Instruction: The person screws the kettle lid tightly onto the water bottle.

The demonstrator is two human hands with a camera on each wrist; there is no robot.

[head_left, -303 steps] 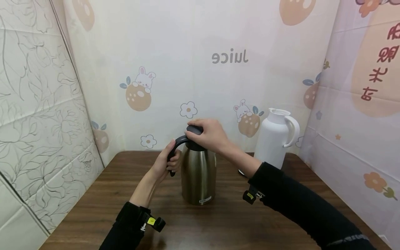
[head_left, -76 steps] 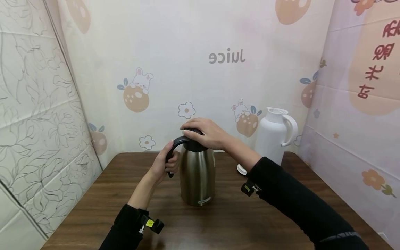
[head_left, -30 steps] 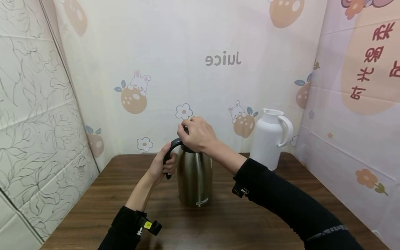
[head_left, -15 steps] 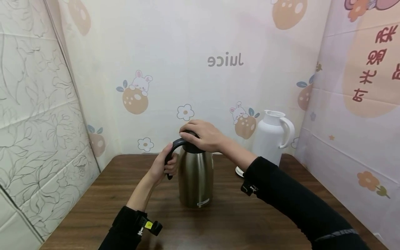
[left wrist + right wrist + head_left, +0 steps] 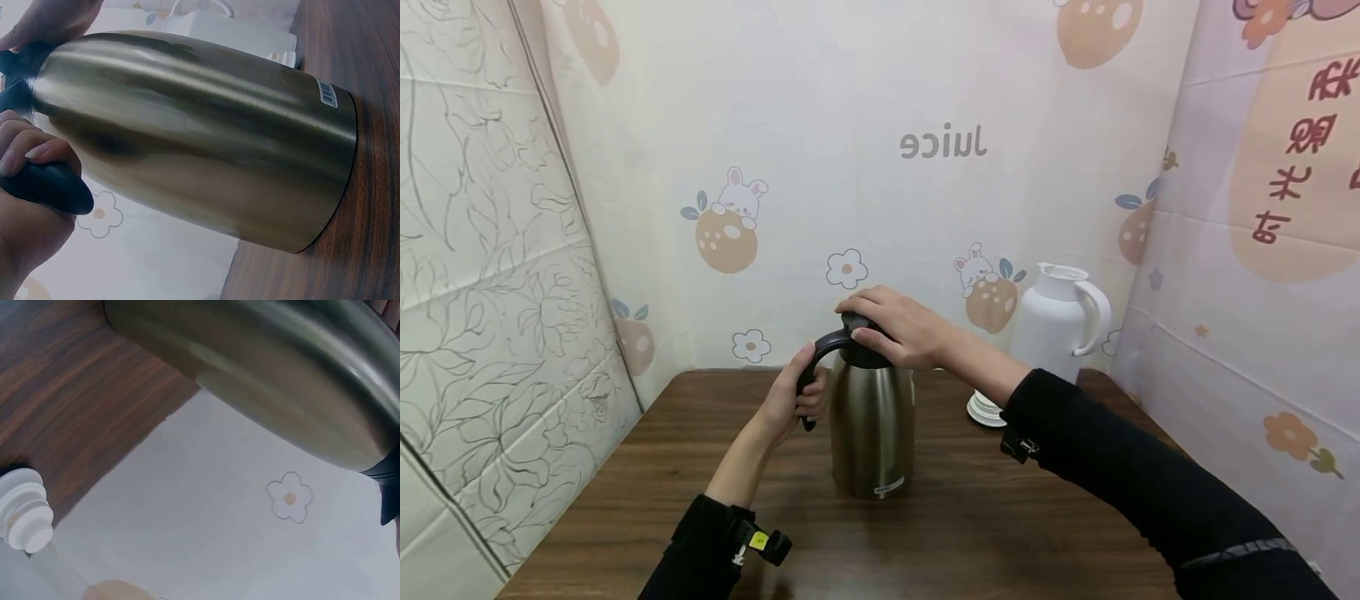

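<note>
A gold-brown metal vacuum jug (image 5: 872,433) stands upright on the wooden table, with a black handle (image 5: 822,354) pointing left. My left hand (image 5: 790,392) grips that handle; in the left wrist view its fingers (image 5: 39,150) curl round the black handle end. The right hand (image 5: 904,327) holds the jug's black lid (image 5: 859,323) from above, thumb on the near side and fingers over the far side. Its palm hides part of the lid. In the right wrist view the jug's body (image 5: 269,369) fills the upper part, and the hand is mostly out of frame.
A white jug (image 5: 1051,321), with no lid on its mouth, stands at the back right behind my right forearm. Beside it a white stopper (image 5: 987,410) rests on the table (image 5: 737,467). Printed cloth walls (image 5: 865,200) enclose the table's back and sides.
The right hand has turned on the lid: its wrist was bent over to the left a second ago and now lies further right. The stopper shows again. The left hand keeps its hold.
</note>
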